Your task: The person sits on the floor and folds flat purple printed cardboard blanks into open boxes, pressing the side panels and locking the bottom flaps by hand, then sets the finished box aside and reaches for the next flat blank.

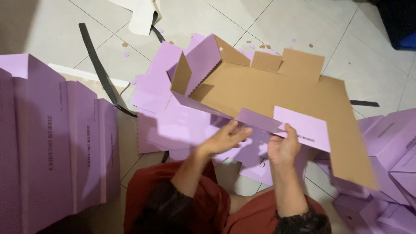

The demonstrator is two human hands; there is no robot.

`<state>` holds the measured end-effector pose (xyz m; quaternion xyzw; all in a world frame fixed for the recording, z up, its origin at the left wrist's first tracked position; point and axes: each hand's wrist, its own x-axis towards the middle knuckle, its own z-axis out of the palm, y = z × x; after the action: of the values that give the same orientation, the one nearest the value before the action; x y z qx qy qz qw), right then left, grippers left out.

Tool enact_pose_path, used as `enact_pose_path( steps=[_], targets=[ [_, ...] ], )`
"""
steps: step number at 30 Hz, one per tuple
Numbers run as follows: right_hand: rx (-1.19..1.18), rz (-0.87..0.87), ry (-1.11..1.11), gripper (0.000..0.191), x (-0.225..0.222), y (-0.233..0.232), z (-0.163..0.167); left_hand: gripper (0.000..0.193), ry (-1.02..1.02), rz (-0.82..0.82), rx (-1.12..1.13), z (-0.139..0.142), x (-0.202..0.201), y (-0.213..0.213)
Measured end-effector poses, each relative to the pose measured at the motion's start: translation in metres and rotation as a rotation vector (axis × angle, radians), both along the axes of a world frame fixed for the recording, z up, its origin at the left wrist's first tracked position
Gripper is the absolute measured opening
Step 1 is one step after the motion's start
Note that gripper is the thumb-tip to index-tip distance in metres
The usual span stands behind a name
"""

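Lilac-faced cardboard box blank (277, 93) held above the tiled floor (355, 47), brown inner side up; far-left wall and corner already folded upright, near flaps and right panel still flat, so judged partly formed. Left hand (225, 139), grip spread, presses fingers under the near edge; right hand (284, 147), grip pinching the lilac front flap (303, 128). Finished boxes (56, 143) stacked left, more (390, 151) right; flat blanks (182, 125), black strip (97, 60) and punched paper dots crowd the floor beneath.
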<state>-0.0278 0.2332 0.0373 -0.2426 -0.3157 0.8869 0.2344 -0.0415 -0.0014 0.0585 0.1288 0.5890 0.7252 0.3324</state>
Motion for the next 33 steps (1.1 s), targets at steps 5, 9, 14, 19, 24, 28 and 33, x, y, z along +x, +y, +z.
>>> enact_pose_path(
  steps=[5,9,14,19,24,28,33],
  targets=[
    [0.154,0.168,0.071,0.029,0.012,-0.046,0.001,0.061,-0.209,0.408,0.516,-0.018,0.016,0.049],
    [0.396,0.316,-0.007,0.040,0.021,-0.082,-0.001,0.059,-0.278,0.678,0.478,-0.006,0.002,0.028],
    [0.765,0.618,-0.039,0.054,0.027,-0.059,0.018,0.054,-0.141,0.804,0.443,0.009,-0.039,-0.042],
    [0.386,0.687,0.027,0.063,0.024,-0.021,0.058,0.056,-0.108,0.869,0.419,0.010,-0.055,-0.126],
    [0.111,0.720,0.075,0.072,0.028,-0.006,0.101,0.052,0.073,0.731,0.311,0.017,-0.048,-0.164],
    [0.089,0.780,0.057,0.080,0.035,0.002,0.128,0.059,0.106,0.598,0.255,0.032,-0.039,-0.155],
    [0.194,0.857,-0.031,0.089,0.038,0.004,0.140,0.059,0.088,0.594,0.242,0.048,-0.036,-0.148]
  ],
)
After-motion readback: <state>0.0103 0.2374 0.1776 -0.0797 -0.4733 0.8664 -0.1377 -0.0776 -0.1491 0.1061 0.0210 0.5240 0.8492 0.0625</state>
